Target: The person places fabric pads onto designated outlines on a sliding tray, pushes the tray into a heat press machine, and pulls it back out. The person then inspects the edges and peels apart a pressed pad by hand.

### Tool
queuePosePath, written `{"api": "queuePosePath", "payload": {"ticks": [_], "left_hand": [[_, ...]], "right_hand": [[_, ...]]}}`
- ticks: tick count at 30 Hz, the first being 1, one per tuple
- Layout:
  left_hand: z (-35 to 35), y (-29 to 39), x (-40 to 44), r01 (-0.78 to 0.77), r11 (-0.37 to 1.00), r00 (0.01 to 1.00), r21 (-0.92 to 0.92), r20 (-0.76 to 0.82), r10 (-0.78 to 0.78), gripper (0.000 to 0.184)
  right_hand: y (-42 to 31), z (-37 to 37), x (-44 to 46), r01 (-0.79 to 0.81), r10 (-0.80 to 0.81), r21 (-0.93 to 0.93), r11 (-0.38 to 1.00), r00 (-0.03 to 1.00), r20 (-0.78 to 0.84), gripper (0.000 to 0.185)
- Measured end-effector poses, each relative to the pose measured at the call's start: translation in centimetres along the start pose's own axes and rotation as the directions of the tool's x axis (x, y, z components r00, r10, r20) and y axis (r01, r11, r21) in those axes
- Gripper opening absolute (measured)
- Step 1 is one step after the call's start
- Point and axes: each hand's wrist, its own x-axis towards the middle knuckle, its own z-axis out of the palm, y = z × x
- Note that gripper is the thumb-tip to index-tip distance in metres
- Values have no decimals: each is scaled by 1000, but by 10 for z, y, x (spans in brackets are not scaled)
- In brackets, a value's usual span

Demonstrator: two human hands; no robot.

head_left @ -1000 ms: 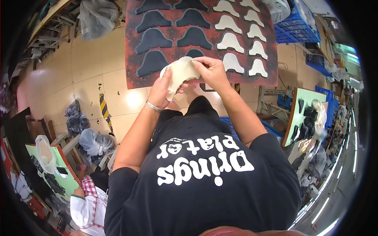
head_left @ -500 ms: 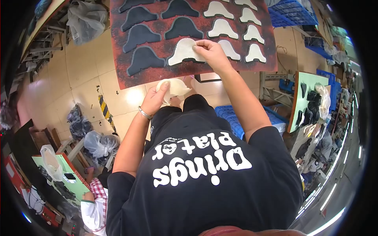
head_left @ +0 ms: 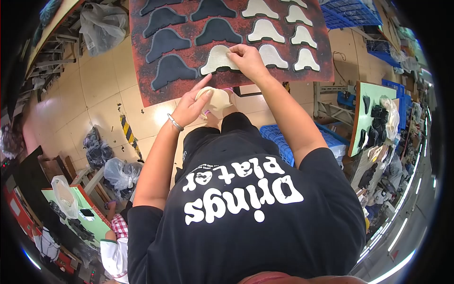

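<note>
A cream fabric piece (head_left: 216,59), curved like a shoe-upper part, lies on a dark piece of similar outline at the near edge of a red-black board (head_left: 208,85). My right hand (head_left: 248,61) pinches its upper right edge between thumb and fingers. Gripped in my left hand (head_left: 191,108) are more cream pieces (head_left: 220,100), folded over below the board's edge. The index finger of that hand stretches to the laid piece's lower left corner. Bare dark pieces (head_left: 172,72) fill the board's left columns. Cream-topped pieces (head_left: 266,31) fill the right columns.
Blue crates (head_left: 279,142) stand beside my legs, and another blue crate (head_left: 352,14) is beyond the board. At right is a green-topped table (head_left: 362,113) with dark parts. Plastic bags (head_left: 122,173) and a co-worker's sleeve (head_left: 113,255) show at lower left.
My left hand has moved up toward the board, its index finger now reaching the laid cream piece's corner. My right hand has shifted slightly left, still at that piece's edge.
</note>
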Motion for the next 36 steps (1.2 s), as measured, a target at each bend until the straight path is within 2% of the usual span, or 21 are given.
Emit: {"api": "queuePosePath", "payload": {"ticks": [6, 14, 18, 24, 30, 33, 36], "left_hand": [[-3, -6, 11, -45, 996, 999, 81, -3, 46, 37], [-1, -1, 15, 88, 995, 996, 51, -33, -86, 48], [3, 11, 14, 75, 990, 996, 121, -56, -68, 58], [5, 11, 14, 80, 992, 995, 93, -61, -75, 59], [1, 14, 15, 95, 980, 996, 176, -18, -93, 57], [4, 11, 15, 68, 988, 997, 139, -51, -61, 57], [5, 9, 18, 78, 990, 996, 119, -60, -71, 41]], "right_hand": [[-5, -3, -2, -13, 13, -11, 1000, 999, 41, 28], [-10, -6, -5, -13, 14, -35, 999, 999, 42, 33], [-12, -16, -11, -15, 14, -125, 992, 1000, -4, 39], [-13, -16, -12, -3, 4, -231, 973, 1000, 4, 37], [-15, -14, -13, 26, -30, -268, 963, 1000, -8, 34], [-16, -13, -15, 29, -36, -281, 959, 999, -19, 33], [-14, -10, -16, 48, -62, -295, 954, 997, -36, 33]]}}
